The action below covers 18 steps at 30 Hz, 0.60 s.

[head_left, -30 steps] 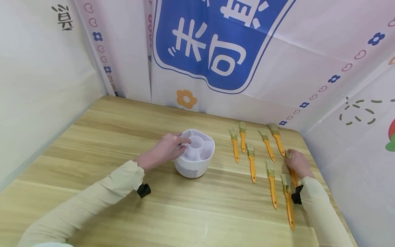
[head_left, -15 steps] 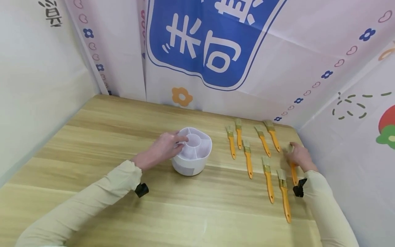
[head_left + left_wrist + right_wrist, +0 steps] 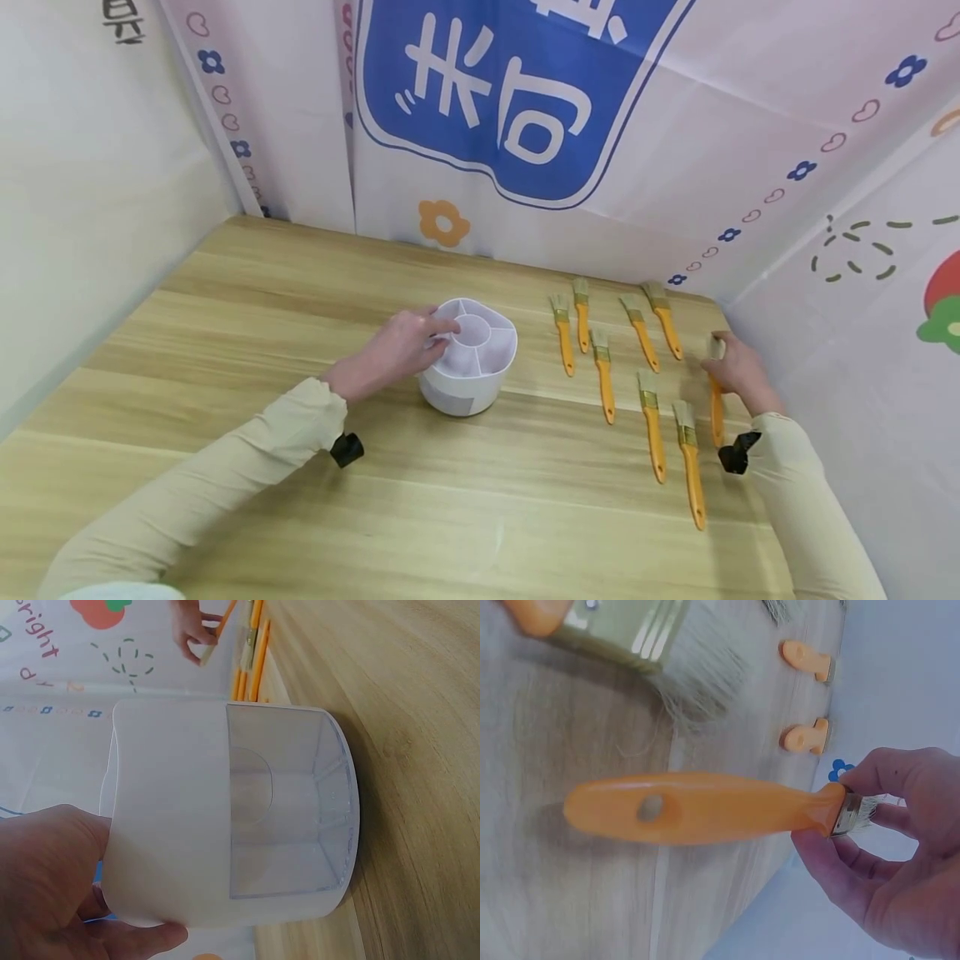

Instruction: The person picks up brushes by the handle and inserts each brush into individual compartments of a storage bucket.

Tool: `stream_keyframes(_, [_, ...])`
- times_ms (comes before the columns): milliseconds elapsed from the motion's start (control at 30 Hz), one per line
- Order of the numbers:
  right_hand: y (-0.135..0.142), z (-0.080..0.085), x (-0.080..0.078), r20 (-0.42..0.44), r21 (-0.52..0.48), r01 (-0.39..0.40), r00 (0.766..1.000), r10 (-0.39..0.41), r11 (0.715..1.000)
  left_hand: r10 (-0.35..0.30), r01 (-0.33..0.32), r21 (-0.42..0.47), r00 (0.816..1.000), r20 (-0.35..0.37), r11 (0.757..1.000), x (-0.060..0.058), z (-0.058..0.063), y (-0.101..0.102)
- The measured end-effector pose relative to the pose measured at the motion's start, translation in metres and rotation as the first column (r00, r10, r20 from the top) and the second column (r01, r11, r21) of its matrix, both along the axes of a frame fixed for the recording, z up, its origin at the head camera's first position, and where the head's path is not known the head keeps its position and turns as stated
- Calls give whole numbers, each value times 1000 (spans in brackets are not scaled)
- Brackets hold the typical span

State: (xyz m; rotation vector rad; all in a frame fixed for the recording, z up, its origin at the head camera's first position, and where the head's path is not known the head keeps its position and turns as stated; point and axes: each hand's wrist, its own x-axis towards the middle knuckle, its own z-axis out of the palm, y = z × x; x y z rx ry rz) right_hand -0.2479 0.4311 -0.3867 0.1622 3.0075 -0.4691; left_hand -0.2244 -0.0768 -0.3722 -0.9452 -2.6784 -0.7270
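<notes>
I have the left hand [image 3: 397,346] at the rim of a white holder [image 3: 459,393], one finger reaching across its top toward the round middle cup [image 3: 472,331]; that grip pinches the rim, with a finger lying along the outer wall in the left wrist view. The holder stands upright on the wood-grain counter [image 3: 420,517], its top divided into compartments around the cup and a clear-looking panel [image 3: 300,802] set in its side. Well to the right, my right hand [image 3: 738,371] pinches an orange-handled brush [image 3: 717,412] near its metal band [image 3: 847,814], thumb on one side and fingers on the other, the bristles within the curve of the hand. I cannot tell whether the handle's end touches the counter. Seven other brushes [image 3: 606,392] lie apart from one another between the holder and that hand, bristles toward the back wall [image 3: 720,125]. Cream sleeves [image 3: 225,475] cover both arms, with a black mount [image 3: 347,450] at each wrist.
</notes>
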Motion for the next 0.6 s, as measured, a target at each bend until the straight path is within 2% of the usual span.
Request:
stream_keyframes(167, [-7, 1, 0, 30, -20, 13, 999, -13, 1000, -18, 18, 22, 1000, -26, 1000, -1, -2, -1])
stream_keyframes(367, [-20, 3, 0, 23, -67, 13, 1000, -11, 998, -25, 26, 33, 999, -44, 999, -1, -4, -2])
stream_keyframes(600, [-34, 7, 0, 27, -67, -2, 1000, 4, 998, -26, 28, 37, 998, -52, 999, -3, -5, -1])
